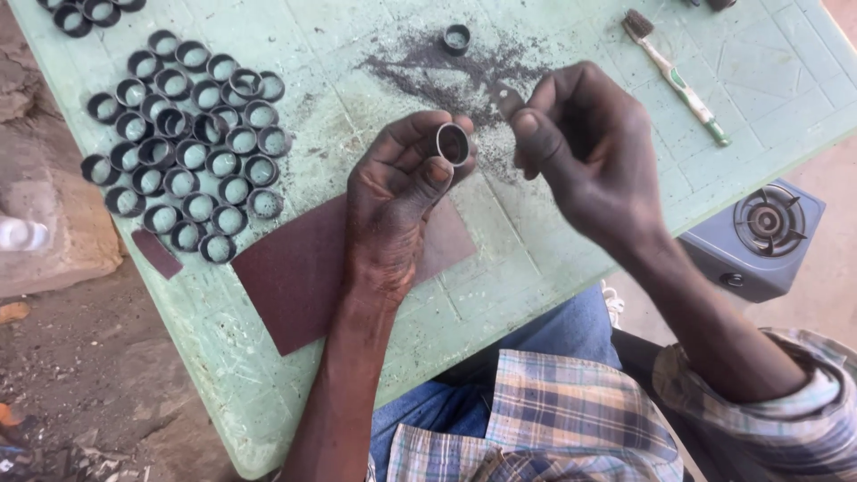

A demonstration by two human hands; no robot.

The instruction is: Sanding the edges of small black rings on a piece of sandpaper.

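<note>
At frame centre the left hand (393, 201) pinches one metal ring (453, 144) while the right hand (580, 147) grasps a small abrasive strip (505, 98); many rings (183, 147) lie grouped upper left on the table (571, 241).

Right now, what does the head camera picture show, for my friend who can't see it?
The left hand holds a small metal ring, and the right hand pinches a small dark scrap beside it. Many rings cluster on the green table.
</note>
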